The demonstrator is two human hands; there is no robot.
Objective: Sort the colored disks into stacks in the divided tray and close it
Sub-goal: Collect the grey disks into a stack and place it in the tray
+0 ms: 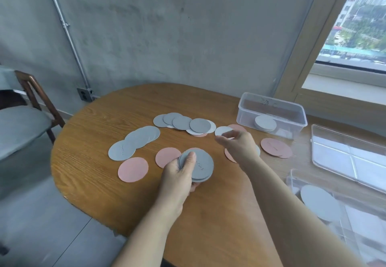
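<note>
Concrete wall [188, 36] backs an oval wooden table [100, 187], with a chair [33, 97] off to your left and a window [363, 26] on your right.

Your left hand [179, 174] grips a grey stack [198, 165] of disks just above the table's middle, thumb pressed on the top face and fingers curled underneath. Your right hand [240, 146] reaches out past it, fingers bent and close together over a white disk [223, 130]. The frame is blurred there, so I cannot tell whether you are pinching that disk or only hovering over it.

Loose disks lie all around. A grey fan [177, 121] of overlapping disks sits at the far middle, with a few white ones under its right end. A pale blue group [137, 139] overlaps to the left. Nearer you lie two pink disks [133, 169], the second partly hidden behind the held stack. Another pink pair [275, 147] rests to the right of your right hand, and more pink shows beneath and beyond that hand.

At the far right stands a clear container [250, 107] holding a short pale stack [265, 123]. Just beside it, nearer you, a clear lid [351, 153] lies flat. At the near right edge a second clear tray [292, 181] holds a large grey disk [319, 202]; its inner walls are too blurred to make out.
</note>
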